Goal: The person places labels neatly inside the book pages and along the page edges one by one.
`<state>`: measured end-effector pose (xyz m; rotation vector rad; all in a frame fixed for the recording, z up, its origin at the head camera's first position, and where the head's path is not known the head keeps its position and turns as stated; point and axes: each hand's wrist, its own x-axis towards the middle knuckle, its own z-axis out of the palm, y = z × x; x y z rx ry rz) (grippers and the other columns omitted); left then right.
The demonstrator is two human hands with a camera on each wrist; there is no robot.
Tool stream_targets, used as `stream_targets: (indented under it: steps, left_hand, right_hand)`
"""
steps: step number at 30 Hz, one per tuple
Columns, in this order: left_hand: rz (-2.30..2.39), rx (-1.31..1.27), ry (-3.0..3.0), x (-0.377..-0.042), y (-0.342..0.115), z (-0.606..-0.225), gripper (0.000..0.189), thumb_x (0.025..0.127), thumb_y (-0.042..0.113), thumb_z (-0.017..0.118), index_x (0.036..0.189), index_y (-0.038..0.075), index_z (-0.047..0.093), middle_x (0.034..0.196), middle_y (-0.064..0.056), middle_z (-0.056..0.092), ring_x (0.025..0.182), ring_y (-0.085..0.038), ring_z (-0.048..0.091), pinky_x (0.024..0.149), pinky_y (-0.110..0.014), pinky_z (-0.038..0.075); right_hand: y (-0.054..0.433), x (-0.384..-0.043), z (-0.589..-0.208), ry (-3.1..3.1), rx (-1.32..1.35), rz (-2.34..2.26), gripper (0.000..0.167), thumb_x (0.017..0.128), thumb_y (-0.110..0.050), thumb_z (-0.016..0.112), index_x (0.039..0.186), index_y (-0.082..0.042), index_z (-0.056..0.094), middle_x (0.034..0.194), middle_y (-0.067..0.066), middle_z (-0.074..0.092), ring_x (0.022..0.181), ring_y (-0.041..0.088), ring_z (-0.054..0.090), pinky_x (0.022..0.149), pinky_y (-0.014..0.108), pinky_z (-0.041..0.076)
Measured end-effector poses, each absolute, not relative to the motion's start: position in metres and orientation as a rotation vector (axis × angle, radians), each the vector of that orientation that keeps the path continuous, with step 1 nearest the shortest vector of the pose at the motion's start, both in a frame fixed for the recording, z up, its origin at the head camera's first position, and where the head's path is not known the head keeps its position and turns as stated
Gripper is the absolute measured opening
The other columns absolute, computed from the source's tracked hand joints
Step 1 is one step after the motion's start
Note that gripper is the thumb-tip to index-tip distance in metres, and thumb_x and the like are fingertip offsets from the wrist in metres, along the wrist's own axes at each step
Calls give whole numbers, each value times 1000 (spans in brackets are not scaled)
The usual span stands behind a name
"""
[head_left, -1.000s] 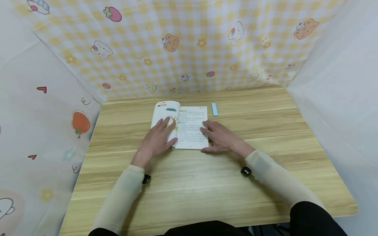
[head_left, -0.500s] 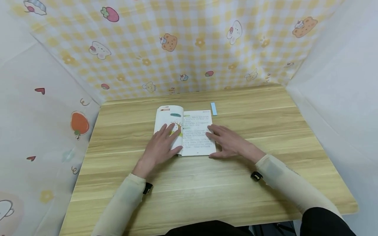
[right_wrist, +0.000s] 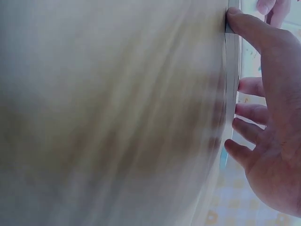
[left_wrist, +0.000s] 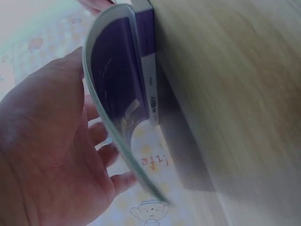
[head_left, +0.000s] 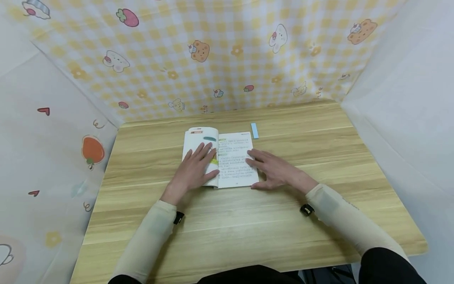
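An open book lies on the wooden table in the head view, its right page printed with lines of text. My left hand rests on the illustrated left page, fingers spread and thumb near the spine. In the left wrist view, that side of the book bows up off the table, showing a dark purple cover underneath. At the book's right edge, my right hand touches the page with its fingertips, the thumb at the near corner. The right wrist view shows the thumb against the book's edge.
A small light-blue strip lies on the table just beyond the book's far right corner. Behind the table hangs a yellow checked cloth. White sheets stand at the left and right.
The book has slid towards me and slightly right, both hands moving with it. Since then my left hand has shifted a little farther up the left page. The blue strip stays put.
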<state>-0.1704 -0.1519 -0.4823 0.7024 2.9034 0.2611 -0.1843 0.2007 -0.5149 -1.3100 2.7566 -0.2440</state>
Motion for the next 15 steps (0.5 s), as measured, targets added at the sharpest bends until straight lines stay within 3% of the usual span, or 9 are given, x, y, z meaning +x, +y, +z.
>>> stream_targets:
  steps: [6,15]
  left_hand:
    - [335,650,2847,-170,-157,-486,87,113,64,57,181,16,29,192,-8,15,179,-37,14,142,-71,21]
    - [451,618,2815,-166,-166,-494,92,113,62,59,182,13,23,192,-12,14,178,-41,18,141,-65,30]
  right_hand:
    - [203,-191,-513,2715,-1294,-295,102,97,-65,82,170,-1,48,182,25,36,170,46,38,138,60,38]
    - [203,-196,-513,2681,-1275,-363,102,96,-62,83,170,0,48,183,25,34,171,46,35,138,61,36]
